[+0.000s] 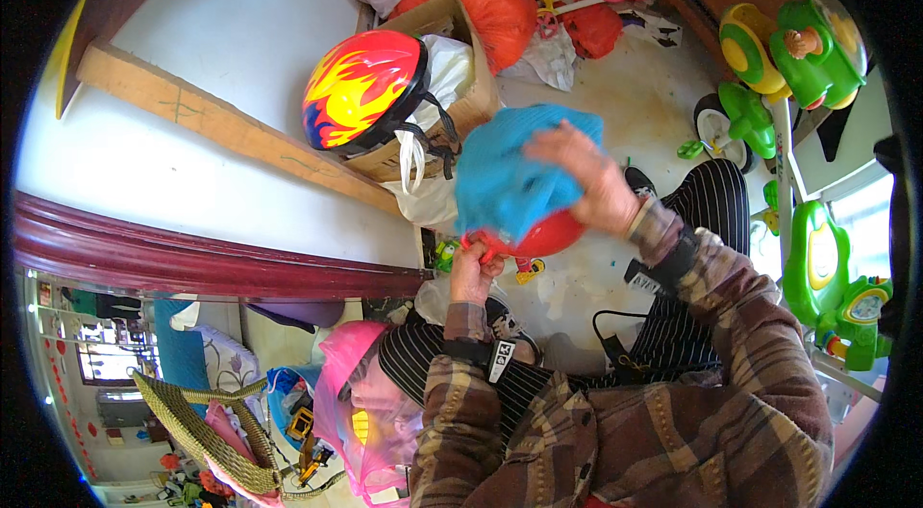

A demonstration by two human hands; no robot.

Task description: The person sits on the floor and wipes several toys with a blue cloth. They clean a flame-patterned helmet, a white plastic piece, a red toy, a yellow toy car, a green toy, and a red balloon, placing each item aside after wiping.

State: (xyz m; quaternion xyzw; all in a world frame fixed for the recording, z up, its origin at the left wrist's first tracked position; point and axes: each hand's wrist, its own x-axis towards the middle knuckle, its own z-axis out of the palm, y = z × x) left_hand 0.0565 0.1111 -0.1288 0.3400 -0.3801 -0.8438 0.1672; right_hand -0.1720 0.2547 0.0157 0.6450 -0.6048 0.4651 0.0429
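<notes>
My left hand (476, 274) pinches the lower left edge of a smooth red rounded object (551, 232), held above the floor between my knees. A blue cloth (505, 162) drapes over most of that object, so its full shape is hidden. My right hand (588, 180), blurred by motion, lies on the right side of the cloth with its fingers over it. Just beyond the cloth, a child's helmet (366, 91) with a red and yellow flame pattern rests on a cardboard box (482, 68). White plastic bags (448, 72) fill the box, and the helmet's black straps hang down.
A wooden board (216, 126) leans by the white wall. Red bags (476, 10) lie at the back. Green and yellow ride-on toy parts (818, 256) stand on the right. A pink plastic bag (346, 378), a blue toy tub (285, 407) and a woven basket (209, 429) are at lower left.
</notes>
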